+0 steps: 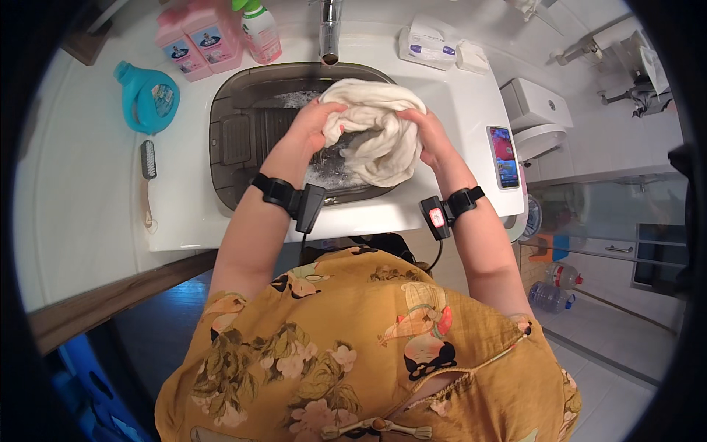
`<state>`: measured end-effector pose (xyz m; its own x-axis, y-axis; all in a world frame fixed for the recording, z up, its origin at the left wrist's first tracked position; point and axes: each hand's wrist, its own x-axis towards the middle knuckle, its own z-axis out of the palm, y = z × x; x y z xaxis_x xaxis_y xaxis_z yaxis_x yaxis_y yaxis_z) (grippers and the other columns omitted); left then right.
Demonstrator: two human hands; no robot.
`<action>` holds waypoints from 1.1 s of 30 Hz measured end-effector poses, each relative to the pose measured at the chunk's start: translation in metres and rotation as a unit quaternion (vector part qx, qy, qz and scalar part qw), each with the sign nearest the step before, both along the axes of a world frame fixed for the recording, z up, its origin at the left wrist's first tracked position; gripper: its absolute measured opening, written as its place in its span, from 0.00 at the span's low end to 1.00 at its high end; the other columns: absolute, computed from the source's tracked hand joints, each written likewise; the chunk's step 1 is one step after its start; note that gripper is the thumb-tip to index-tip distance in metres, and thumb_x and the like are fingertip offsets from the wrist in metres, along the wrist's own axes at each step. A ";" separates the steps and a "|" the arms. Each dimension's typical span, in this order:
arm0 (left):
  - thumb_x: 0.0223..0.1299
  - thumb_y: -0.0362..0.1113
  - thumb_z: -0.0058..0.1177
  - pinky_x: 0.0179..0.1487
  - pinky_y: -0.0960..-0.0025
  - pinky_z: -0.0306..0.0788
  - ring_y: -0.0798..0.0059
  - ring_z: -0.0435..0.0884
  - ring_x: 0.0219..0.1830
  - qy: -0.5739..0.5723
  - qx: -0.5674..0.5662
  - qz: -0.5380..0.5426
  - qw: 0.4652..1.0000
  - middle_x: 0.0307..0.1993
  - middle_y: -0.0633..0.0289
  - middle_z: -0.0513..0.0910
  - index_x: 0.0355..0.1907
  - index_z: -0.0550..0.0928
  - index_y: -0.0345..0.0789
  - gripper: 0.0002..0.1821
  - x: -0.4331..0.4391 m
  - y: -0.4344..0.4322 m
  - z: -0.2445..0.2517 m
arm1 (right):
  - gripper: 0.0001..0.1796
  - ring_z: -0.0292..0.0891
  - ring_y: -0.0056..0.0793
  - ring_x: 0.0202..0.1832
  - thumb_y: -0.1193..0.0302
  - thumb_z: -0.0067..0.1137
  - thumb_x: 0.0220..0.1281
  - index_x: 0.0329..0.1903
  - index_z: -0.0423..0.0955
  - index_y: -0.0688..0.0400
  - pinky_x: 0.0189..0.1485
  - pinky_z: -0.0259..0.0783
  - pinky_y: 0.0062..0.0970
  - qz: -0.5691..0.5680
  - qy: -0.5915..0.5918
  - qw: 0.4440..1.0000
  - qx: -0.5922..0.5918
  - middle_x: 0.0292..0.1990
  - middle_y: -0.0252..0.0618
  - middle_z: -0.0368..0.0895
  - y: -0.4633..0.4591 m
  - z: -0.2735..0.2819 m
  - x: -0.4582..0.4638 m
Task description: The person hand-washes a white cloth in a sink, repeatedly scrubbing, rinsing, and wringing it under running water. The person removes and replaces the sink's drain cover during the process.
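Note:
A bunched white cloth (381,149), which looks wet, is held up between my two hands over a dark grey plastic wash basin (232,91). My left hand (317,124) grips its left side, thumb on top. On the right side, my right hand (428,132) has its thumb pressed over the fabric and the fingers behind it. Sudsy water (331,174) shows in the basin below the cloth. A ribbed washboard surface (276,130) forms part of the basin, partly hidden by my left hand. The basin rests in a white sink (442,99).
A chrome faucet (330,33) overhangs the basin's back edge. Left stand a teal detergent bottle (146,99), pink bottles (212,38), a spray bottle (260,33) and a scrub brush (148,160). Tissue packs (428,44) and a lit phone (503,157) lie to the right.

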<state>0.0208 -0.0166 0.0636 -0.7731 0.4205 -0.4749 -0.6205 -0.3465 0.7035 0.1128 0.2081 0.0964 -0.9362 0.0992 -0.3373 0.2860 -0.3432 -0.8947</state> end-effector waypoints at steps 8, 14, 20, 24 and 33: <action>0.65 0.33 0.56 0.65 0.58 0.71 0.59 0.66 0.71 0.131 -0.311 -0.071 0.939 0.78 0.52 0.50 0.81 0.49 0.44 0.46 0.026 0.038 -0.051 | 0.45 0.66 0.59 0.66 0.70 0.62 0.53 0.75 0.55 0.57 0.68 0.67 0.44 0.134 0.064 0.741 0.655 0.69 0.66 0.60 -0.014 -0.055 -0.016; 0.67 0.45 0.57 0.73 0.62 0.60 0.59 0.60 0.76 0.148 -0.391 -0.108 0.902 0.77 0.45 0.53 0.79 0.50 0.33 0.45 0.021 0.053 -0.076 | 0.45 0.50 0.55 0.77 0.64 0.55 0.62 0.80 0.47 0.51 0.74 0.59 0.45 0.406 -0.017 0.589 0.699 0.79 0.59 0.40 -0.031 -0.079 -0.042; 0.65 0.54 0.59 0.69 0.59 0.63 0.61 0.70 0.68 0.052 -0.301 -0.020 0.952 0.68 0.46 0.69 0.78 0.48 0.32 0.51 0.013 0.053 -0.069 | 0.40 0.62 0.51 0.73 0.68 0.62 0.58 0.75 0.61 0.52 0.73 0.62 0.40 0.289 -0.013 0.759 0.582 0.77 0.58 0.49 -0.030 -0.116 -0.074; 0.65 0.63 0.55 0.68 0.56 0.63 0.63 0.72 0.64 -0.061 -0.148 0.080 0.984 0.65 0.51 0.71 0.75 0.54 0.33 0.49 0.006 0.049 -0.046 | 0.29 0.69 0.47 0.68 0.78 0.60 0.54 0.62 0.78 0.53 0.70 0.65 0.36 0.171 0.080 0.917 0.352 0.72 0.57 0.63 -0.022 -0.084 -0.067; 0.70 0.69 0.40 0.66 0.50 0.72 0.55 0.79 0.60 -0.121 0.157 0.069 0.978 0.58 0.52 0.80 0.62 0.75 0.36 0.39 0.005 0.028 -0.008 | 0.25 0.73 0.44 0.65 0.88 0.51 0.45 0.44 0.86 0.56 0.68 0.67 0.34 0.285 0.338 0.842 0.309 0.65 0.46 0.76 -0.019 0.030 -0.013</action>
